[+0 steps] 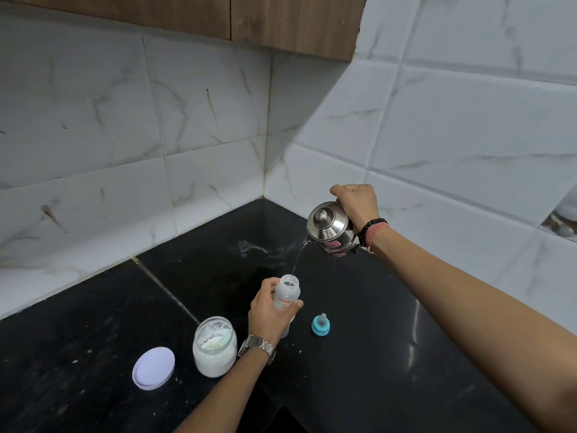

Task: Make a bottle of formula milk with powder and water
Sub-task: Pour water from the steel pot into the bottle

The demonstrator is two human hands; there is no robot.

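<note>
Nearest, left of left hand: white lid, open powder jar. Left hand wraps baby bottle mid-body, mouth open; light, smooth plastic, likely slippery wet, so grip body below neck. Right of it: blue teat cap. Beyond, right hand grips tilted steel kettle, pouring water stream into bottle.
</note>
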